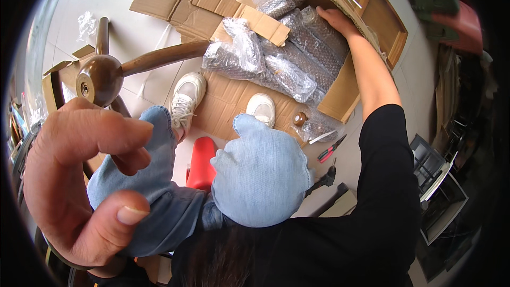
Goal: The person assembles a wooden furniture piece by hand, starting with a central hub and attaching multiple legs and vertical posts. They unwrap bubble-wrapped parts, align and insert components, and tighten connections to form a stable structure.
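Note:
Close in front of me at the left, my left hand [87, 175] is raised with curled fingers and a gap between thumb and fingertips. Nothing is in it. At the far right my right hand [340, 22] reaches into an opened cardboard box [342, 93]. Its visible fingers stretch out against a bubble-wrapped long piece [323, 34]; the rest of the fingers are hidden. Several more bubble-wrapped pieces [289, 77] lie beside it, with a folded cardboard strip [260, 24] on top. Behind my left hand stands a brown wooden ball-shaped hub [99, 81] with rod-like legs.
Pliers with red handles [332, 149] and a dark power tool [324, 179] lie on the floor right of my knee. A red object [201, 163] is between my legs. A small wooden knob [300, 119] sits by the wrap. Wooden frame [385, 16] borders the box.

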Tool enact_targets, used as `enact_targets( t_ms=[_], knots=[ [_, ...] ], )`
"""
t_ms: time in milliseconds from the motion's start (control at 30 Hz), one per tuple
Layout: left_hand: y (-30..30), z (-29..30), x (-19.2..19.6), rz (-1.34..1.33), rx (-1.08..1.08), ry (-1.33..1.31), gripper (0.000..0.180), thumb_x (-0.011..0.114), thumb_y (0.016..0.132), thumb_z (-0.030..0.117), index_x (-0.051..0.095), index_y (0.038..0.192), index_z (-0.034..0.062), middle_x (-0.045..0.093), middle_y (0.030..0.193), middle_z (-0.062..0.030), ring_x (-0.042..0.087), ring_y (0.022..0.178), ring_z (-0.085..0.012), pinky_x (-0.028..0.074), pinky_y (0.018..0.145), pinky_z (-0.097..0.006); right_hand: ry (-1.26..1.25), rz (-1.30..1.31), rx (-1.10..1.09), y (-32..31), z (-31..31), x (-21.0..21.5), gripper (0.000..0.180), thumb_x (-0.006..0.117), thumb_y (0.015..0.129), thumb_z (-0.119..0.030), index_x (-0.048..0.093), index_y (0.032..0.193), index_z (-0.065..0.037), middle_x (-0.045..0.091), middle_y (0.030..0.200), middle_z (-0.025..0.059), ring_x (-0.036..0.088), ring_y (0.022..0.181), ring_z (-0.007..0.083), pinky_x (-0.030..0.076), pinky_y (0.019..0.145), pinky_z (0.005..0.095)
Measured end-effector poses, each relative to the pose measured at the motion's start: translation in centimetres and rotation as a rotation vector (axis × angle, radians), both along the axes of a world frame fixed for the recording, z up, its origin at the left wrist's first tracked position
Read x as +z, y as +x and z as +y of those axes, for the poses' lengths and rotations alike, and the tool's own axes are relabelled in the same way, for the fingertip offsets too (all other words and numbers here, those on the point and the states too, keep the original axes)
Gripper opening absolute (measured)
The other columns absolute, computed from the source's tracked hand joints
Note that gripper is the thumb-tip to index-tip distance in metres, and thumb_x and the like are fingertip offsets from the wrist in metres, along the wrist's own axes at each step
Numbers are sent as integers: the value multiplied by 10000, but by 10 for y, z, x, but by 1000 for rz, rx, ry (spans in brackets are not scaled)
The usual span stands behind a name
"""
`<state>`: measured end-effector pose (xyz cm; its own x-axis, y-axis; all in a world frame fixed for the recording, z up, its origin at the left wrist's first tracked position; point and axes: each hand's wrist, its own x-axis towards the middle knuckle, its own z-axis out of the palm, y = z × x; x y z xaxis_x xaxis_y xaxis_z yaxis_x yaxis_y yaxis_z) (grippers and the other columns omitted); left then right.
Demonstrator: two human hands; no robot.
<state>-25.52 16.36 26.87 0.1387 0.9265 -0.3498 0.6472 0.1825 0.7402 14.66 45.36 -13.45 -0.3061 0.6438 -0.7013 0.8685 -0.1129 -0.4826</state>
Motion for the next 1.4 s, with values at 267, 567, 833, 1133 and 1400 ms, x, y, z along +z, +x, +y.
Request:
enact_targets(
  t_ms=[267, 567, 833, 1133, 1400],
  knots=[
    [-9, 17, 0, 21, 18, -99, 552, 661, 874, 452, 559, 1129, -27, 518, 830, -88, 523, 704, -145, 406, 640, -268, -333, 225, -216, 9, -19, 8, 625, 561, 877, -633, 668, 1093, -56, 658, 950, 107, 598, 947, 186, 448, 885, 321],
    [9, 15, 6, -43, 27, -54, 499, 659, 898, 374, 545, 1149, -43, 528, 938, -101, 534, 770, -148, 409, 686, -274, 538, -154, 317, 28, -189, 73, 478, 664, 812, -490, 706, 1083, -99, 563, 1311, 126, 395, 1341, 312, 204, 1131, 501],
    [32, 5, -1, -211, 9, 71, 414, 645, 936, 301, 562, 1159, -39, 569, 959, -92, 569, 825, -138, 462, 733, -261, 879, -137, -651, 36, -304, 68, 663, 752, 700, -99, 470, 1298, -51, 378, 1439, 235, 268, 1403, 420, 253, 1147, 495],
    [39, -7, -12, -203, -38, 236, 328, 669, 944, 241, 615, 1133, -22, 685, 1005, -100, 663, 914, -172, 526, 824, -304, 647, 109, -1017, 0, -355, 60, 355, 664, 803, -89, 600, 1143, -9, 658, 927, 140, 623, 927, 325, 489, 855, 442],
    [56, -3, -20, -181, -70, 125, 204, 644, 942, 127, 604, 1065, -31, 680, 870, -84, 649, 811, -142, 523, 749, -276, 767, -325, -1024, 17, -330, 57, 443, 643, 832, -176, 517, 1217, 3, 501, 1189, 268, 507, 1111, 430, 418, 965, 482]
  ],
)
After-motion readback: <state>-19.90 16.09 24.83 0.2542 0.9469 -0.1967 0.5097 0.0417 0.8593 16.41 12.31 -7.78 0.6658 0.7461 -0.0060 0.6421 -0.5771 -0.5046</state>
